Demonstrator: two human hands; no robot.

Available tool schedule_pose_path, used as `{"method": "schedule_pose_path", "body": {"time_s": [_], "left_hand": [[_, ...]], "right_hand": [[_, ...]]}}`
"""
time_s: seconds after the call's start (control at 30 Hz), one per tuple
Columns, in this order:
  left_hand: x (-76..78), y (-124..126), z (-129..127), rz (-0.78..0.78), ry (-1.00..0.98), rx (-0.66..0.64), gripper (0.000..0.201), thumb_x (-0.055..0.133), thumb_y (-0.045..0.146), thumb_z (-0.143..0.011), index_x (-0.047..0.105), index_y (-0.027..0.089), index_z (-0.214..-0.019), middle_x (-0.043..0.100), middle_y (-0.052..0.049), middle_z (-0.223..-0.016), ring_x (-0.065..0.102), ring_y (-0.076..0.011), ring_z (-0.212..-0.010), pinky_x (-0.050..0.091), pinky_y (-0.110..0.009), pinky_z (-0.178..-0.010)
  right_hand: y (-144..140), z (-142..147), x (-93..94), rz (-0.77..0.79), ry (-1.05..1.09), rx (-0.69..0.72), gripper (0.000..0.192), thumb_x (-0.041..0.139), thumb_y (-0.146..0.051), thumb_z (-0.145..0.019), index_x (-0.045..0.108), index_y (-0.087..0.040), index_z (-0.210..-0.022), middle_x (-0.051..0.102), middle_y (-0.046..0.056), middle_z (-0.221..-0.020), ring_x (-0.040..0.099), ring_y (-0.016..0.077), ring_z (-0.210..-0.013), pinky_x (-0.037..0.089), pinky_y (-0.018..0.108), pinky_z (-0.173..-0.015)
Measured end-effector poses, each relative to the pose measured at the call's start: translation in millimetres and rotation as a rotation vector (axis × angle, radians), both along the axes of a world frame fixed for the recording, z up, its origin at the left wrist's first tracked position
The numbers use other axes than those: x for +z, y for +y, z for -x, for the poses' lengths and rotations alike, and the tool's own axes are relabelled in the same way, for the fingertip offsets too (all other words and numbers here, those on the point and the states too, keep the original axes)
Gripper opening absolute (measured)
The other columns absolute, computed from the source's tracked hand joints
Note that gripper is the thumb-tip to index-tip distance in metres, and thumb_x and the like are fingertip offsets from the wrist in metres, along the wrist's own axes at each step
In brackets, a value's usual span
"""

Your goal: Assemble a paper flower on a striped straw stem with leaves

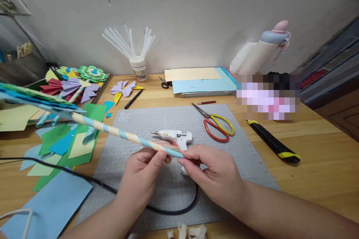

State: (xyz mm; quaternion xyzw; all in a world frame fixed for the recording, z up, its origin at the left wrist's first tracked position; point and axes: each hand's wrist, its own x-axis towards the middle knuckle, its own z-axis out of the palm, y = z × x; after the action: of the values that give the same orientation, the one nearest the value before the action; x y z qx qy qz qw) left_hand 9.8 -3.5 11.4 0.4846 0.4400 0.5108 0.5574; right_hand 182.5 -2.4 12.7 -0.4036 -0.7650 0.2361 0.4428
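A paper flower stem (120, 133), wrapped in a spiral of pale blue and cream strips, slants across the view. Its layered blue and green paper head (39, 99) reaches past the left edge. My left hand (146, 170) pinches the stem near its lower end between thumb and fingers. At the very tip, my right hand (214, 173) grips the blue end with thumb and forefinger. Behind both hands a white glue gun (179, 136) lies on the grey cutting mat (134, 119), partly hidden by them. Scissors (214, 121) with red and yellow handles rest farther back.
Coloured paper scraps (58, 138) and finished paper flowers (92, 73) cover the left side. A cup (139, 69) of white straws stands by the wall. A black cable (81, 175) crosses the mat. At right lie a black-and-yellow cutter (273, 142) and a tilted bottle (260, 52).
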Motion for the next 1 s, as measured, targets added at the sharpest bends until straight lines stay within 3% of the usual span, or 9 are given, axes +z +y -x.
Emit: {"method": "schedule_pose_path", "body": {"time_s": [0.13,0.37,0.57,0.77,1.0], "left_hand": [[1.1,2,-2,-0.004,-0.049,-0.049,0.010,0.068,0.029,-0.081,0.077,0.025,-0.081,0.067,0.001,-0.079,0.058,-0.0143,-0.082,0.047,-0.021,-0.076],[-2.9,2,0,-0.009,-0.068,-0.047,0.006,0.072,0.028,-0.077,0.078,0.026,-0.078,0.070,0.000,-0.086,0.061,-0.0165,-0.087,0.049,-0.024,-0.080],[-2.0,2,1,-0.036,-0.080,-0.055,0.007,0.072,0.030,-0.077,0.076,0.023,-0.078,0.067,-0.003,-0.083,0.060,-0.0191,-0.086,0.048,-0.029,-0.081],[-0.7,-3,1,-0.157,0.017,-0.076,0.008,0.061,0.027,-0.086,0.068,0.024,-0.083,0.061,-0.002,-0.085,0.056,-0.0175,-0.087,0.046,-0.027,-0.083],[-1.3,-5,1,-0.242,0.224,-0.011,0.008,0.057,0.026,-0.089,0.065,0.026,-0.087,0.061,0.000,-0.088,0.055,-0.0164,-0.090,0.042,-0.025,-0.084]], "right_hand": [[0,1,-0.1,0.093,0.058,0.007,0.006,0.062,-0.016,-0.084,0.068,-0.014,-0.082,0.064,0.000,-0.064,0.058,0.0097,-0.055,0.044,0.020,-0.052],[0,7,-3.0,0.805,0.487,0.146,0.017,0.066,-0.033,-0.080,0.059,-0.017,-0.076,0.053,-0.007,-0.053,0.048,0.0046,-0.035,0.037,0.014,-0.032],[4,8,2.1,1.079,0.663,0.271,0.031,0.075,-0.040,-0.071,0.055,-0.016,-0.072,0.059,-0.005,-0.051,0.047,0.0045,-0.031,0.039,0.013,-0.028],[4,9,-2.7,1.197,0.763,0.402,0.030,0.073,-0.038,-0.075,0.052,-0.017,-0.076,0.061,-0.005,-0.053,0.045,0.0035,-0.030,0.039,0.012,-0.027],[-3,16,-6.1,0.969,0.546,0.206,0.022,0.067,-0.038,-0.080,0.058,-0.017,-0.082,0.052,-0.009,-0.052,0.049,0.0044,-0.039,0.044,0.013,-0.037]]}}
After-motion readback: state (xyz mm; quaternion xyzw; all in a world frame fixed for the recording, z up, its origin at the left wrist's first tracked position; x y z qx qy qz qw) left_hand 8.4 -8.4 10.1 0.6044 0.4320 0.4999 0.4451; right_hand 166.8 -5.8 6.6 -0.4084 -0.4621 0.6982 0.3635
